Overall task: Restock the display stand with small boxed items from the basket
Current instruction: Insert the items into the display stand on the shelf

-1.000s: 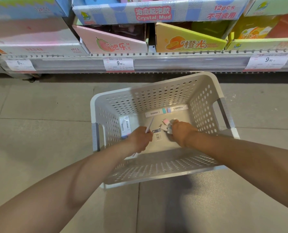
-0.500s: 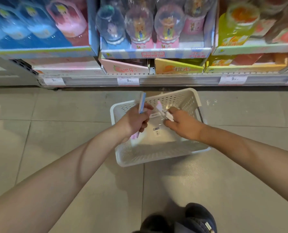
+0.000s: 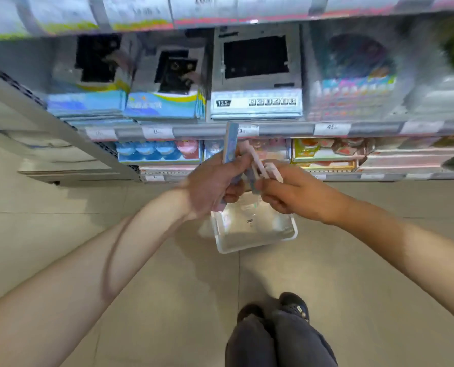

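My left hand [image 3: 212,184] grips a slim blue boxed item [image 3: 230,142] that stands upright above the fist. My right hand [image 3: 292,192] is closed on a few slim pink and white boxed items [image 3: 260,162] that fan up and to the left, almost touching the blue one. Both hands are raised in front of the shelves, close together. The white perforated basket [image 3: 256,243] sits on the floor below them, and its far part is hidden behind my hands. A small label lies on its bottom.
Store shelves [image 3: 286,128] with price tags fill the upper view, stocked with boxed tablets [image 3: 256,75], blue packs [image 3: 165,104] and colourful toy boxes [image 3: 323,152]. Grey tiled floor [image 3: 167,287] lies around the basket. My legs and shoes [image 3: 276,329] are at the bottom.
Both hands have lifted out of the basket with the boxed items and risen to shelf height. The view has tilted up, and the basket now lies farther below.
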`<state>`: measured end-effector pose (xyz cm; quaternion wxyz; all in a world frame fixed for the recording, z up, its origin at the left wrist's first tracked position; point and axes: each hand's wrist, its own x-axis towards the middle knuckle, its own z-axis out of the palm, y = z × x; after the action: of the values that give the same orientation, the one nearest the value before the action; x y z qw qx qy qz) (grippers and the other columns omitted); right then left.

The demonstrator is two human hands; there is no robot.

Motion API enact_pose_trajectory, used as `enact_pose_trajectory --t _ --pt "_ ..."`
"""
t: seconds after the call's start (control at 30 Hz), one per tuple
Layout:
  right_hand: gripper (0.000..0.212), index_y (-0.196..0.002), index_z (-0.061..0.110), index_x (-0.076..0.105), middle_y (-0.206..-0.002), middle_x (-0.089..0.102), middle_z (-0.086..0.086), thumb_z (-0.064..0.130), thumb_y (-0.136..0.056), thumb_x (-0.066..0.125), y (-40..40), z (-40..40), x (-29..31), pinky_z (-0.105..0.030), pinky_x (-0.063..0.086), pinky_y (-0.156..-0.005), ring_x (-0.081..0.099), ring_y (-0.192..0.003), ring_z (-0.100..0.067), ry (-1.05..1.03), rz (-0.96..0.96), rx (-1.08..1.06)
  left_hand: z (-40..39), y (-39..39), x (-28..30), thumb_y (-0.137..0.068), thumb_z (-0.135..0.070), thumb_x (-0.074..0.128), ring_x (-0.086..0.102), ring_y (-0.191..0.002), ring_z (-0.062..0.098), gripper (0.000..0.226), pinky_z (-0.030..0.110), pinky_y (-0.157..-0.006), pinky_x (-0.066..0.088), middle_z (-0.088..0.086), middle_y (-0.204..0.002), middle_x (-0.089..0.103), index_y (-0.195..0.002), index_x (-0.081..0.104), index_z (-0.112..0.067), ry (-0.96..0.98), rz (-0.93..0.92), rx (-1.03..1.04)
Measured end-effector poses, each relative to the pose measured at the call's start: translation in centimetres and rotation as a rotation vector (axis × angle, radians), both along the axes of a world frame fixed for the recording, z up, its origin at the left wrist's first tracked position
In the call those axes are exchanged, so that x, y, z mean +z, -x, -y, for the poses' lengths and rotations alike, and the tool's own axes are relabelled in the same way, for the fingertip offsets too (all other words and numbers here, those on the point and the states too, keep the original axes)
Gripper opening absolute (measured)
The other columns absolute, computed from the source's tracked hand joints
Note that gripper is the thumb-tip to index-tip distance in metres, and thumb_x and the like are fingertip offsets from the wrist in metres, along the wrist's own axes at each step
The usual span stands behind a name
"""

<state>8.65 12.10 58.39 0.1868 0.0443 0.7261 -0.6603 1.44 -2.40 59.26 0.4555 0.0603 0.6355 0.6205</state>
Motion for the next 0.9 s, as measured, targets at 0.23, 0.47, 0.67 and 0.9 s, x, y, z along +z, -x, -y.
enact_pose_trajectory --t 0.23,0.47,0.67,0.9 --pt "0.017 -0.076 0.003 0.048 -0.041 0.040 0.009 0.010 -0.092 0.047 -0.7 0.1 20.2 -0.011 0.027 -0.038 0.032 -0.036 -0.002 -0.055 -0.158 -0.119 0.6 -0.1 20.0 -0.096 -0.025 0.042 0.023 -0.040 0.007 0.019 0.019 -0.041 0.016 0.011 -0.065 0.039 -0.090 0.044 -0.007 -0.019 -0.216 -0.043" --pt "0.019 -0.077 0.008 0.055 -0.050 0.057 0.008 0.011 -0.093 0.045 -2.2 -0.7 36.7 -0.014 0.029 -0.038 0.041 -0.039 -0.003 -0.109 -0.194 -0.193 1.4 -0.4 36.6 -0.094 -0.027 0.048 0.025 -0.041 0.009 0.016 0.016 -0.040 0.022 0.008 -0.065 0.028 -0.093 0.036 -0.016 0.048 -0.391 -0.155" --pt "0.018 -0.076 0.019 0.055 -0.049 0.030 0.007 0.013 -0.092 0.047 -2.4 -0.6 45.7 -0.016 0.020 -0.036 0.027 -0.040 -0.006 -0.002 -0.272 -0.279 1.5 -1.9 45.3 -0.094 -0.031 0.048 0.022 -0.039 0.007 0.023 0.021 -0.048 0.015 -0.009 -0.047 0.027 -0.077 0.034 -0.023 0.090 -0.582 -0.195" --pt "0.022 -0.071 0.015 0.054 -0.042 0.029 0.012 0.027 -0.090 0.055 -2.9 -0.2 52.2 -0.014 0.017 -0.036 0.022 -0.037 -0.004 0.036 -0.446 -0.322 0.5 -3.2 50.9 -0.097 -0.028 0.044 0.018 -0.042 0.007 0.019 0.015 -0.039 0.018 -0.005 -0.053 0.025 -0.090 0.043 -0.010 -0.060 -0.734 -0.258"
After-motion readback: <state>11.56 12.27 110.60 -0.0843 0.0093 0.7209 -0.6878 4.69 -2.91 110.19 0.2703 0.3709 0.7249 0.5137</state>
